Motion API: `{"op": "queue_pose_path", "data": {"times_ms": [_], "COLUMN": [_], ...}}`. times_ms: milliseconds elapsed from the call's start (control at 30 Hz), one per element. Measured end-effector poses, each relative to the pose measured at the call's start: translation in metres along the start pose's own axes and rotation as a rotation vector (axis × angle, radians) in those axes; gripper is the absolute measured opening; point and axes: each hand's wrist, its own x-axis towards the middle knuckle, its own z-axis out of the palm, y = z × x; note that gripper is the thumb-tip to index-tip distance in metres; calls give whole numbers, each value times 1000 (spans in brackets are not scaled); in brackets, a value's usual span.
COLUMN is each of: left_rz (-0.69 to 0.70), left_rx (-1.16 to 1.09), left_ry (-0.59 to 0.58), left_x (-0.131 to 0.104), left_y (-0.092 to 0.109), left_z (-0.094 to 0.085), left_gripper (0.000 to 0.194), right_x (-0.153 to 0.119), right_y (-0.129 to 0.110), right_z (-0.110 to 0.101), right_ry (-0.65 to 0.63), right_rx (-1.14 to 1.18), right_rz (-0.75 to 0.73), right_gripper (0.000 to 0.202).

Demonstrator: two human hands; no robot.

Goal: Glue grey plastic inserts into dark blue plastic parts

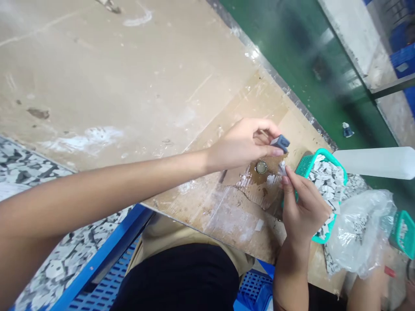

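My left hand (249, 142) pinches a small dark blue-grey block (280, 143) between thumb and fingers, above the work board. Just right of and below it, my right hand (301, 201) grips a small whitish piece (282, 167) at the fingertips. The two pieces are apart. Between and below the hands, a small round metal disc (261, 167) lies on a wet brown patch of the board (223, 203). A small white piece (259, 225) lies nearer the front edge.
A teal basket (330, 229) of grey-white pieces stands right of my right hand. Beyond are a clear plastic bag (363, 233), a white bottle (376, 162) and another teal basket (402, 246). Another person's forearm (366, 289) is at the lower right. Many pieces fill a blue crate (113, 242) at left.
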Motion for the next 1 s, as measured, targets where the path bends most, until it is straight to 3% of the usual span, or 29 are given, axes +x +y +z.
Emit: {"op": "queue_pose_path", "data": {"times_ms": [167, 433, 833, 1000], "left_rz": [-63, -92, -133, -96], "left_rx": [22, 38, 79, 74], "left_ry": [-68, -130, -186, -202], "left_x": [0, -3, -11, -11], "left_y": [-7, -17, -22, -22], "left_z": [2, 6, 14, 14], "left_gripper": [17, 26, 24, 21], "right_x": [-1, -1, -1, -3], "right_y": [1, 1, 2, 3], "right_z": [-2, -4, -6, -5], "right_ry": [119, 224, 213, 183], "right_rx": [201, 272, 314, 332], "right_rz": [219, 227, -62, -97], "right_gripper": [24, 23, 38, 45]}}
